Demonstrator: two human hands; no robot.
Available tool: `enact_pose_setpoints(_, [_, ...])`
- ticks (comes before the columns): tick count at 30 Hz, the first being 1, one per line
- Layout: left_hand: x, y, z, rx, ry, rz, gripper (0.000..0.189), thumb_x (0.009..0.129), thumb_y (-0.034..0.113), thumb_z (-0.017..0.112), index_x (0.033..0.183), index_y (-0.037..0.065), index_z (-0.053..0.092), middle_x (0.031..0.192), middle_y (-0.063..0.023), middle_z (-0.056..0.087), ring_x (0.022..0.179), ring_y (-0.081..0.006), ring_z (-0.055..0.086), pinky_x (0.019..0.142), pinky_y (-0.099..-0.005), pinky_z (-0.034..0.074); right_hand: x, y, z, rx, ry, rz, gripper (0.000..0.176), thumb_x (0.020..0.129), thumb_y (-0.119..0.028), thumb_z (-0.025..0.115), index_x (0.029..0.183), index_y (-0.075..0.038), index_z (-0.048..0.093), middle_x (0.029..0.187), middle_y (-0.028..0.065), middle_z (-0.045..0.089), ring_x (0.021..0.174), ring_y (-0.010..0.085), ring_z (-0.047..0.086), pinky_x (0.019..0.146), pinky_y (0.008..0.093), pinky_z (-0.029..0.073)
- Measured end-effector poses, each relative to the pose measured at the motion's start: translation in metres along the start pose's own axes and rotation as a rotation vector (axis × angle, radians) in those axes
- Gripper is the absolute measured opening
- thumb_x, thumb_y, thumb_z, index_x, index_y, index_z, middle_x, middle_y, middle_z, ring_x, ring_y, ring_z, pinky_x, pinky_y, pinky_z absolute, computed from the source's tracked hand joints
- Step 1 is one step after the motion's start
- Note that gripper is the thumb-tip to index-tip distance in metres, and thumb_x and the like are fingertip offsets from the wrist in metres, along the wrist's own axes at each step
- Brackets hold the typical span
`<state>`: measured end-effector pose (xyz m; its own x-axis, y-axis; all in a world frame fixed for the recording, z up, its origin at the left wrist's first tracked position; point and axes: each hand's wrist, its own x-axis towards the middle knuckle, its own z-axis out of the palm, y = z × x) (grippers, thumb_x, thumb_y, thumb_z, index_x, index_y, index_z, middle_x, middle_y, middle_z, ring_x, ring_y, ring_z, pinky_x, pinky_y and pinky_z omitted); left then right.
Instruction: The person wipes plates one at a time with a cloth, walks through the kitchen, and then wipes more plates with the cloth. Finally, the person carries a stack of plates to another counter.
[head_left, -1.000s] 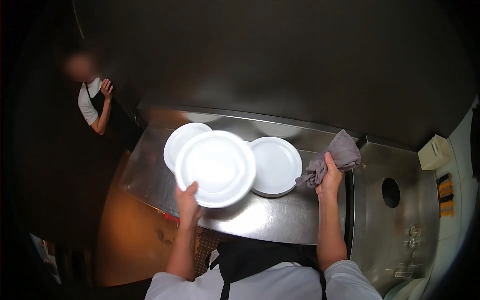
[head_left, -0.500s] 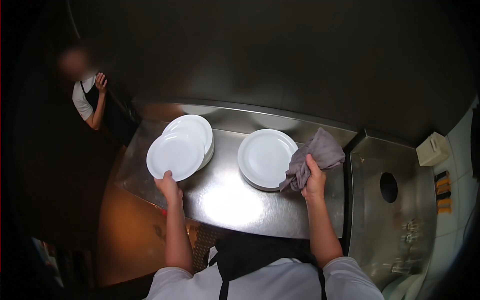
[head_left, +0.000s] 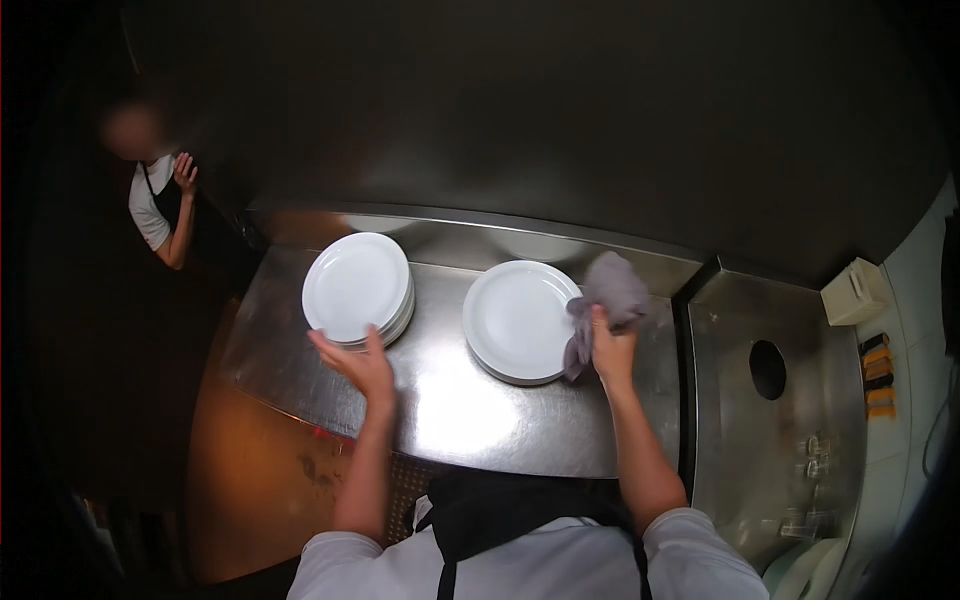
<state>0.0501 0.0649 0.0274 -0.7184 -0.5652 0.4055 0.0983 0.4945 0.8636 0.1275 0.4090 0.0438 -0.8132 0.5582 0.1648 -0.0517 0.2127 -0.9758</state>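
Note:
On the left of the steel counter stands a stack of white plates (head_left: 357, 287). My left hand (head_left: 360, 368) is at the near rim of this stack, its thumb and fingers spread; it looks slightly blurred. To the right is a second stack of white plates (head_left: 522, 318). A crumpled grey cloth (head_left: 613, 292) is gripped in my right hand (head_left: 612, 350), beside the right rim of that second stack. One end of the cloth hangs down by the plates' edge.
The steel counter (head_left: 440, 400) has a raised back edge. To its right, a lower steel surface (head_left: 730, 440) has a round dark hole (head_left: 768, 370) and several glasses (head_left: 815, 460). Knives with yellow handles (head_left: 878, 375) hang on the wall. Another person (head_left: 165, 210) stands at the far left.
The plate my left hand held tilted over the left stack now lies on top of it, and the fingers have spread. My right hand has shifted slightly left with the cloth.

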Motion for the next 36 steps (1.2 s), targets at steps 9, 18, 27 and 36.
enact_pose_setpoints(9, [-0.131,0.035,0.048,0.107,-0.989,0.064,0.159,0.048,0.054,0.092,0.148,-0.009,-0.014,0.156,-0.0314,0.01,0.147,-0.045,0.011,0.115,-0.0625,0.005,0.038,-0.001,0.083,-1.113,-0.425,-0.239,0.093,0.082,-0.051,0.068,0.15,0.0,0.029,0.153,0.0244,0.033,0.144,0.0398,0.029,0.12,0.0484,0.014])
enact_pose_setpoints(18, [-0.153,-0.016,0.077,-0.09,-1.07,0.171,0.125,0.066,0.059,0.08,0.152,-0.001,0.013,0.157,-0.0292,0.008,0.149,-0.0395,0.006,0.114,-0.0644,-0.003,-0.03,-0.004,0.073,-0.651,-0.952,-0.403,0.075,0.08,-0.035,0.069,0.142,-0.002,0.044,0.149,0.0212,0.042,0.141,0.033,0.036,0.119,0.0466,0.022])
enact_pose_setpoints(27, [-0.131,0.037,0.056,0.086,-0.918,0.07,0.159,0.049,0.057,0.091,0.148,-0.008,-0.015,0.155,-0.0327,0.012,0.148,-0.0401,0.013,0.113,-0.0647,-0.005,0.035,0.024,0.032,-1.026,-0.677,-0.446,0.088,0.08,-0.048,0.071,0.147,-0.002,0.038,0.15,0.022,0.039,0.143,0.0346,0.033,0.119,0.0473,0.02])
enact_pose_setpoints(36, [-0.137,0.026,0.06,0.119,-0.898,0.177,0.151,0.053,0.062,0.086,0.151,-0.005,-0.008,0.152,-0.0281,0.026,0.145,-0.0387,0.022,0.114,-0.063,-0.004,0.02,0.017,0.115,-0.715,-0.732,-0.515,0.083,0.073,-0.032,0.074,0.143,-0.001,0.043,0.149,0.0216,0.041,0.142,0.0327,0.035,0.12,0.0485,0.019])
